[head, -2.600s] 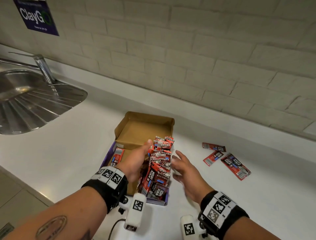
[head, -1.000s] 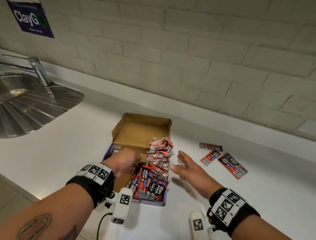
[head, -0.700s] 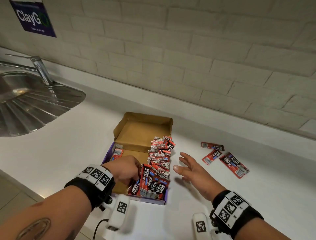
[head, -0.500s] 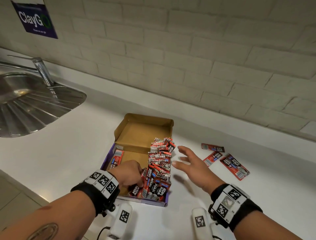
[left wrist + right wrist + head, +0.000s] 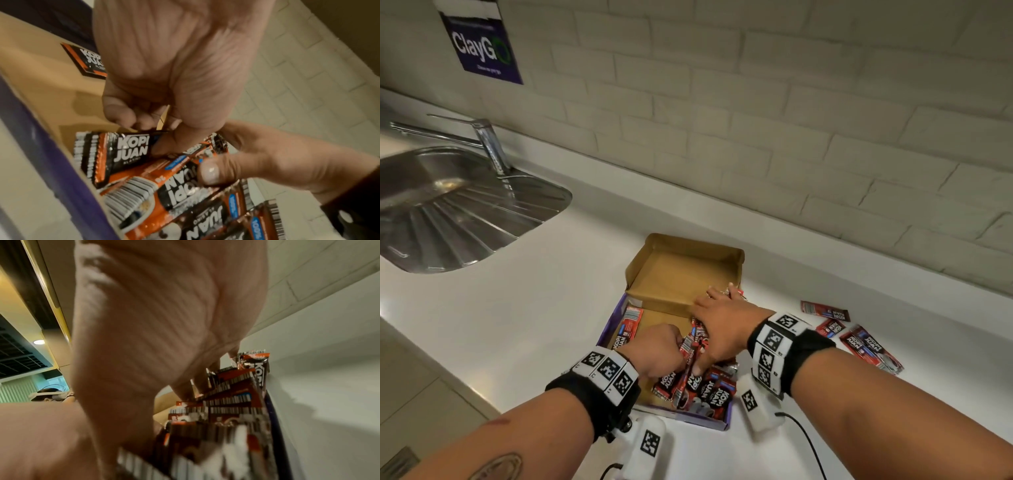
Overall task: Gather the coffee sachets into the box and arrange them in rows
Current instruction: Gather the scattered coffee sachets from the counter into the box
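— Where are your hands?

— Both are in the box, the purple one with the brown cardboard inside, lying on the white bench with its lid folded back toward the brick wall. My left hand is curled at the near left part of the box. In the left wrist view its fingers are bent over the top edge of a standing coffee sachet, pinching it.

— And the right?

— My right hand lies palm down across the row of sachets that stands on edge along the right side of the box. The fingers reach toward the far end of the row, fairly straight, pressing on the tops. The thumb rests on a sachet close beside my left hand.

— Anything else in the box?

— One sachet lies flat by the left wall, apart from the row.

— Any outside?

— Yes, loose sachets lie on the bench to the right of the box, well apart from it; I cannot tell exactly how many. A steel sink with its tap sits far to the left.
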